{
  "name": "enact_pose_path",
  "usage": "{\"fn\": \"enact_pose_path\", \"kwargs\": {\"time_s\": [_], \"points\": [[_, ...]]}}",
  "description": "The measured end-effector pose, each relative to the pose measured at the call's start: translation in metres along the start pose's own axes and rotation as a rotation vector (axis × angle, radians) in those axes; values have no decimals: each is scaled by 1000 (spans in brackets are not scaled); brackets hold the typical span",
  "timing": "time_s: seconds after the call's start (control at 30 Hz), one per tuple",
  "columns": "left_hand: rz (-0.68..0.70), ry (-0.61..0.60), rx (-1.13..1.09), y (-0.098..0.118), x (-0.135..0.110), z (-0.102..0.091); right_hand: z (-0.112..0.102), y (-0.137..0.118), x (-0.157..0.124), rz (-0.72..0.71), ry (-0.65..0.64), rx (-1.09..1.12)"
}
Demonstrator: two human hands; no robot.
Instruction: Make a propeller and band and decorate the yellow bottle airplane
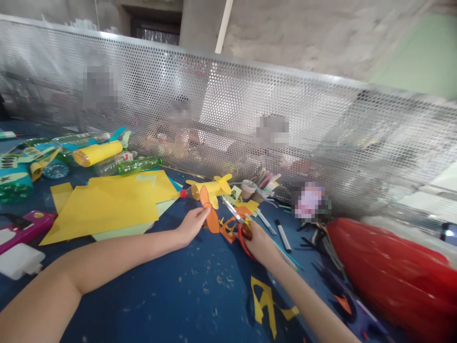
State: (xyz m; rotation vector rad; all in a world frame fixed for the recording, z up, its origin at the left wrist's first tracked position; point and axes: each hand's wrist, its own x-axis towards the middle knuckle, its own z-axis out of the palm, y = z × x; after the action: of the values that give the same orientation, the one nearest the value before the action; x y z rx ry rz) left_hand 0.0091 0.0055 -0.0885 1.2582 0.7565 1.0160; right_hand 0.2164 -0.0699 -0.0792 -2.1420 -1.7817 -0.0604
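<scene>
- A perforated metal screen (321, 138) stands along the far side, beyond the things on the table
- The blue table (178, 290) has small pale flecks scattered across its top
- A shiny red bag (392, 267) lies at the right side
- Overlapping yellow sheets (110, 207) lie beyond the left forearm
- A bottle wrapped in yellow paper (212, 186), red-capped, lies on its side beyond the hands
- The right hand (260, 240) is closed round the orange-red handles of scissors (238, 218), blades pointing away; cannot tell whether the blades are parted
- The left hand (193, 226) pinches an orange propeller-shaped piece (213, 220) at its narrow middle, just left of the blades and overlapping the bottle in view
- A cut-up yellow offcut (263, 302) lies beside the right forearm
- A marker with a dark end (283, 236) lies right of the scissors
</scene>
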Motion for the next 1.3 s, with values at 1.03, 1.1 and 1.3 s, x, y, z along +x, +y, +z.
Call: {"fn": "enact_pose_path", "kwargs": {"time_s": [1.03,1.1,1.3], "points": [[54,-177,109,9,-7,1,-102,74,-12,340,49,-133],[55,-166,80,10,-7,1,-108,93,-20,388,-29,-194],[263,-172,302,8,-8,-1,-109,123,-42,569,-333,100]]}}
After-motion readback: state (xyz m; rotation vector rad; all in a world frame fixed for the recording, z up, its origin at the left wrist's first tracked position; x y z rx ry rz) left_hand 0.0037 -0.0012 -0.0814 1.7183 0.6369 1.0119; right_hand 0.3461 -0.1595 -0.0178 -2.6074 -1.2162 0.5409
